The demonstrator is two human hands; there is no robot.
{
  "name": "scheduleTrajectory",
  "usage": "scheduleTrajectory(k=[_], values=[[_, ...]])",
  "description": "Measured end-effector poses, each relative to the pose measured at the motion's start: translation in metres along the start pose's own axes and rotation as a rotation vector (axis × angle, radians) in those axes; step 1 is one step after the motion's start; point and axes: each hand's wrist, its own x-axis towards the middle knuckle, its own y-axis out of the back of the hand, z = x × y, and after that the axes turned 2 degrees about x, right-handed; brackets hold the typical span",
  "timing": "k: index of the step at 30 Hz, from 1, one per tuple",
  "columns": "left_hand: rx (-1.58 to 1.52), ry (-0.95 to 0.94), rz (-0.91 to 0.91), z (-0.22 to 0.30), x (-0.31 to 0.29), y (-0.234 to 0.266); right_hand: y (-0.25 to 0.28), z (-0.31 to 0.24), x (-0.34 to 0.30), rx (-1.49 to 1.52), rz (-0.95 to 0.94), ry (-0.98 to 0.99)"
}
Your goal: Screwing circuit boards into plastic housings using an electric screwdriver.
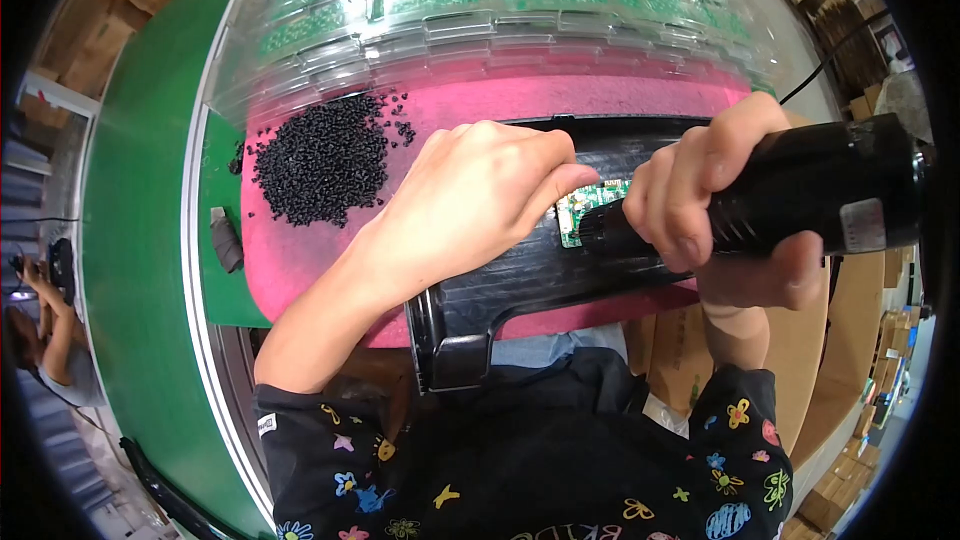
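Note:
A long black plastic housing (540, 285) lies across the front of the pink mat, its near left end reaching toward my body. Inside it sits a small green circuit board (570, 225). My right hand (700, 190) wraps round a thick black electric screwdriver (830, 185), held nearly level with its ribbed tip over the board. My left hand (490, 180) rests over the housing with its fingers curled and the thumb beside the board's left edge. What its fingertips hold, if anything, is hidden.
Left on the pink mat (420, 105) is a heap of small black screws or similar pieces (325, 160). Stacked clear plastic trays (450, 30) with green circuit boards fill the back. A dark rolled object (227, 243) lies on the green belt (150, 190). Another person (55, 330) sits far left.

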Motion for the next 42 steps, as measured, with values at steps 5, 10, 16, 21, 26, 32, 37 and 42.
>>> scheduleTrajectory(k=[5, 10, 16, 21, 26, 32, 37, 42], values=[[0.034, 0.032, 0.065, 0.001, -0.004, -0.001, -0.004, -0.001, 0.004, 0.01, -0.114, -0.089], [0.054, -0.061, 0.106, -0.004, -0.005, -0.005, -0.011, -0.002, 0.001, -0.078, -0.111, -0.169], [0.058, -0.059, -0.057, -0.008, -0.009, 0.003, -0.016, -0.001, -0.007, -0.09, -0.025, -0.1], [0.102, -0.3, -0.13, -0.01, -0.005, -0.002, 0.01, -0.005, 0.002, 0.196, -0.196, 0.281], [0.029, -0.417, 0.022, -0.005, 0.001, -0.005, 0.022, -0.008, 0.007, 0.354, -0.147, 0.487], [-0.015, -0.475, 0.047, 0.0, 0.006, -0.001, 0.05, -0.019, 0.005, 0.205, -0.23, 0.377], [-0.052, -0.408, 0.127, 0.0, 0.016, 0.003, 0.073, -0.032, 0.003, 0.041, -0.326, 0.249], [-0.153, -0.394, 0.343, -0.023, 0.007, 0.004, 0.07, -0.012, -0.006, -0.048, -0.048, 0.15]])
